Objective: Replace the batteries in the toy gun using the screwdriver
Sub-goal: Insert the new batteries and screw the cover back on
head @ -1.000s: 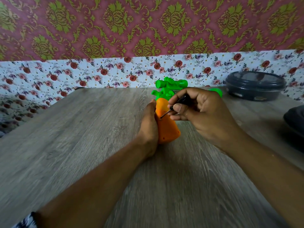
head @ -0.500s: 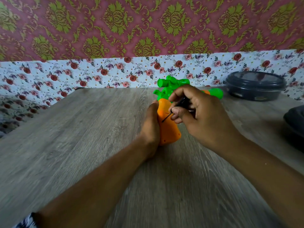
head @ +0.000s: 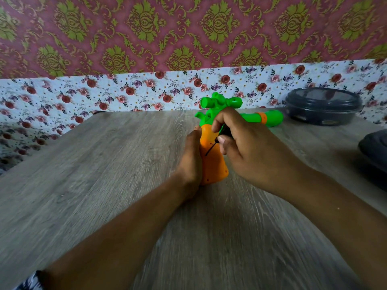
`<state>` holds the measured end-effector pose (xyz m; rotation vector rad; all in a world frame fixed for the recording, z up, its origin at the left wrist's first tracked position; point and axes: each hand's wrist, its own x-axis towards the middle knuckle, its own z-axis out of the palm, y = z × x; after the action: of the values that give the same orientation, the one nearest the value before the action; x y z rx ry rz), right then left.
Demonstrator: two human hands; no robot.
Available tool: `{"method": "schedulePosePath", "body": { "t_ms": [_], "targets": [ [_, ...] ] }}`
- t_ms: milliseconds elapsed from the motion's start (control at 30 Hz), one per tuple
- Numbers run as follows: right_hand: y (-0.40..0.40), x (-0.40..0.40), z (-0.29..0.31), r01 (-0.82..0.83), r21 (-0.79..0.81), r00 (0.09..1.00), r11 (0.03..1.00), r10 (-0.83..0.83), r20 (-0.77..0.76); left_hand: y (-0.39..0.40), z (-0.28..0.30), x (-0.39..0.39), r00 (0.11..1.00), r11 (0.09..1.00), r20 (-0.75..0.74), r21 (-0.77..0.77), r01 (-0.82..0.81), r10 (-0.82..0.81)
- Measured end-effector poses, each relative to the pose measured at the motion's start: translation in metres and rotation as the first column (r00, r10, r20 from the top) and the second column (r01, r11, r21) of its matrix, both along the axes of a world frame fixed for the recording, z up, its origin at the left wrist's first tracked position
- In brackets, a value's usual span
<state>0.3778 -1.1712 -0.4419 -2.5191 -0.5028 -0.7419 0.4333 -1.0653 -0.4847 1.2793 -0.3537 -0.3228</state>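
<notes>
A toy gun with an orange grip and a green body lies on the wooden table, its green barrel pointing right. My left hand presses against the left side of the orange grip and holds it steady. My right hand is closed on a small black screwdriver. Its thin shaft slants down to the left and its tip rests on the orange grip. My fingers hide most of the handle.
A dark round lidded container stands at the back right by the floral wall. A dark object lies at the table's right edge. The floral backdrop rises right behind the table's far edge.
My right hand has shifted slightly up and back over the grip, and the screwdriver shaft now points more steeply down. The gun's barrel shows further out to the right. The left hand stays put.
</notes>
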Motion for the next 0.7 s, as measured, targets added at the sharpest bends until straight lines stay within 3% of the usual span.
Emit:
{"method": "schedulePosePath", "body": {
  "t_ms": [167, 333, 500, 567, 700],
  "targets": [
    [-0.0007, -0.0001, 0.0019, 0.021, 0.053, 0.999, 0.998, -0.018, -0.05, -0.0016, -0.0016, 0.0043, 0.996, 0.998, -0.065, 0.005, -0.057, 0.058],
    [-0.0021, -0.0033, 0.0048, 0.186, -0.095, 0.977, 0.978, -0.175, 0.12, -0.0018, -0.0046, 0.0097, 0.987, 0.994, -0.119, 0.017, -0.105, 0.107],
    [-0.0008, -0.0026, 0.0035, 0.208, -0.24, 0.967, 0.948, -0.163, 0.195, -0.0019, -0.0044, 0.0096, 0.983, 0.991, -0.127, 0.011, -0.132, 0.133],
    [-0.0003, -0.0026, 0.005, 0.142, -0.252, 0.987, 0.957, -0.118, 0.106, -0.0019, -0.0046, 0.0095, 0.987, 0.993, -0.101, 0.019, -0.12, 0.122],
    [-0.0039, -0.0023, 0.0062, -0.106, -0.035, 0.987, 0.994, 0.101, -0.123, -0.0008, -0.0045, 0.0086, 0.997, 0.998, -0.053, 0.004, -0.062, 0.062]
  ]
}}
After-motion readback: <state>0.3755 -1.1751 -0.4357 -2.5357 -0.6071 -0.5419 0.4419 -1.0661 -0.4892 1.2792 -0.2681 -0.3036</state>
